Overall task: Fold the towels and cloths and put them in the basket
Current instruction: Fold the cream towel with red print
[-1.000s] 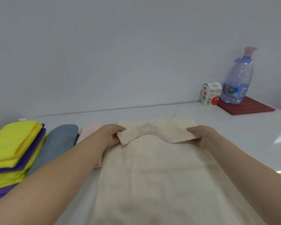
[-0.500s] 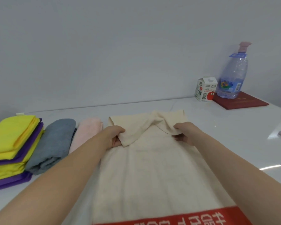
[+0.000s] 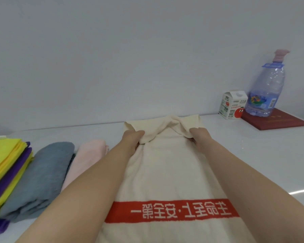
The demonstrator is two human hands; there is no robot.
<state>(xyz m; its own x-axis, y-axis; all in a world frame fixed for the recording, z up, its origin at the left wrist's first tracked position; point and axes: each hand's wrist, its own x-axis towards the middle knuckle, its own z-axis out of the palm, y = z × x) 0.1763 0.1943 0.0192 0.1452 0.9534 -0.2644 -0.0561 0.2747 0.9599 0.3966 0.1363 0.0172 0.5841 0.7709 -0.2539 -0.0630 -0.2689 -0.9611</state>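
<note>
– Two hands, one towel. State position, near end first.
– The beige towel [image 3: 174,172] lies flat on the white table [image 3: 253,155], its long axis running straight away from the person. The red band [image 3: 172,210] crosses the near end. Farther out, the left hand [image 3: 132,140] and right hand [image 3: 199,135] each pinch a far corner, fingers curled round the cloth. The far edge is bunched up between them.
– Which hand is nearer?
– Neither; both sit level. The fold probably runs along the long axis, corners drawn back toward the band.
– Destination?
– No basket in view. A grey towel [image 3: 42,172], a pink towel [image 3: 88,160] and a yellow and purple stack [image 3: 5,165] lie folded on the left.
</note>
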